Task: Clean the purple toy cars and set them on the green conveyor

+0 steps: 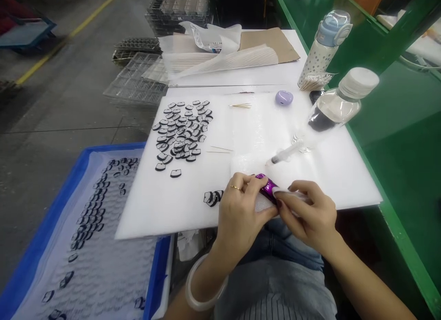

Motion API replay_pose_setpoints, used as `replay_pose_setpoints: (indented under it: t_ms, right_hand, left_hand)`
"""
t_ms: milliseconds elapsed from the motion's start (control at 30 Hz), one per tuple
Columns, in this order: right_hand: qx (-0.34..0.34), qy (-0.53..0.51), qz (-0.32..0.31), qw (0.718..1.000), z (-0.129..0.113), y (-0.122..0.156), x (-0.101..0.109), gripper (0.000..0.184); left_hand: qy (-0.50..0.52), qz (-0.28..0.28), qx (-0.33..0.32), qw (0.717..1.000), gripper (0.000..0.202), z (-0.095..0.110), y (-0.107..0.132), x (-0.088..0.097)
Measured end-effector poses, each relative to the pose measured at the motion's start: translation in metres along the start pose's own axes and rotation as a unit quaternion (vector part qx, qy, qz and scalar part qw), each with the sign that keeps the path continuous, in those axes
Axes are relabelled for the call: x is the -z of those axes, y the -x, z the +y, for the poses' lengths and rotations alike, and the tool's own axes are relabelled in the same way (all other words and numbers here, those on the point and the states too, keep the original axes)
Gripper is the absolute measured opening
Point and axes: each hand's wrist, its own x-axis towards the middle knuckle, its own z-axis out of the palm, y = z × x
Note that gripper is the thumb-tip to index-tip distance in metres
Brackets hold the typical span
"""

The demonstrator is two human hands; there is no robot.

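A shiny purple piece (268, 187) is gripped between the fingers and thumb of my left hand (243, 209), over the front edge of the white foam-covered table. My right hand (308, 212) pinches a folded white wipe or cloth (292, 194) and presses it against the right end of the purple piece. Just left of my left hand lies a small cluster of black-edged curved pieces (212, 197). Beyond my hands, a syringe (284, 153) with a clear barrel rests on the foam. What my fingers cover of the purple piece is hidden.
Many black-edged pieces (182, 131) lie on the table's left half. A blue tray (69, 186) with more pieces stands lower left. A bottle of dark liquid (344, 101), a dotted tumbler (322, 51), cotton swabs (314, 81) and a purple case (284, 98) stand at right.
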Motion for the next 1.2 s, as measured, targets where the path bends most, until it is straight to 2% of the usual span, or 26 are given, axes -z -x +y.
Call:
replay_pose_setpoints:
  t_ms: [133, 200, 300, 367, 433, 533, 600, 633, 667, 733, 800, 867, 967, 1033, 1133, 1200]
  right_hand:
    - [0.064, -0.025, -0.033, 0.997, -0.004, -0.007, 0.012, 0.011]
    - [0.071, -0.019, 0.002, 0.997, 0.010, -0.012, 0.023, 0.015]
    - [-0.039, 0.081, 0.102, 0.991, 0.043, -0.020, 0.038, 0.019]
    - [-0.112, 0.169, 0.128, 0.971, 0.056, -0.024, 0.041, 0.016]
    - [-0.135, 0.173, 0.097, 0.971, 0.050, -0.025, 0.035, 0.021]
    - [-0.107, 0.058, 0.009, 0.993, 0.012, -0.020, 0.015, 0.037]
    - [-0.087, 0.022, -0.037, 0.995, -0.011, -0.016, 0.001, 0.046]
    - [-0.089, 0.023, -0.044, 0.995, -0.015, -0.014, -0.003, 0.046]
    - [-0.103, 0.028, -0.040, 0.993, -0.012, -0.012, -0.005, 0.045]
    - [-0.163, 0.064, -0.003, 0.985, 0.013, -0.001, 0.004, 0.043]
    - [-0.257, 0.141, 0.050, 0.955, 0.057, 0.020, 0.030, 0.044]
    - [-0.383, 0.233, 0.087, 0.890, 0.102, 0.052, 0.067, 0.044]
    - [-0.484, 0.285, 0.077, 0.824, 0.149, 0.106, 0.122, 0.045]
    - [-0.524, 0.315, 0.075, 0.788, 0.161, 0.138, 0.153, 0.043]
    - [-0.578, 0.388, 0.099, 0.711, 0.164, 0.172, 0.189, 0.049]
    - [-0.596, 0.408, 0.085, 0.686, 0.164, 0.185, 0.205, 0.050]
  left_hand:
    - [0.053, -0.053, -0.010, 0.997, 0.056, -0.004, -0.001, 0.009]
    - [0.071, -0.056, -0.001, 0.996, 0.045, -0.002, -0.002, 0.010]
    - [0.064, -0.022, 0.043, 0.997, 0.021, 0.004, -0.004, 0.006]
    - [0.046, 0.002, 0.066, 0.997, 0.015, 0.008, -0.004, 0.002]
    - [0.055, 0.003, 0.067, 0.996, 0.014, 0.008, -0.004, 0.001]
    - [0.098, -0.021, 0.051, 0.994, 0.020, 0.003, -0.002, 0.003]
    - [0.097, -0.029, 0.041, 0.994, 0.028, -0.001, 0.001, 0.006]
    - [0.083, -0.029, 0.037, 0.995, 0.030, -0.003, 0.002, 0.007]
    - [0.064, -0.026, 0.035, 0.997, 0.032, -0.005, 0.004, 0.007]
    - [0.019, -0.020, 0.041, 0.999, 0.040, -0.008, 0.006, 0.006]
    - [-0.015, -0.018, 0.039, 0.999, 0.042, -0.010, 0.007, 0.002]
    - [-0.036, -0.020, 0.010, 0.999, 0.037, -0.012, 0.007, -0.001]
    - [-0.059, -0.021, -0.033, 0.998, 0.031, -0.013, 0.006, -0.003]
    - [-0.070, -0.021, -0.041, 0.997, 0.030, -0.014, 0.006, -0.002]
    - [-0.065, -0.028, -0.050, 0.996, 0.028, -0.016, 0.006, -0.001]
    - [-0.058, -0.032, -0.050, 0.997, 0.028, -0.016, 0.006, 0.000]
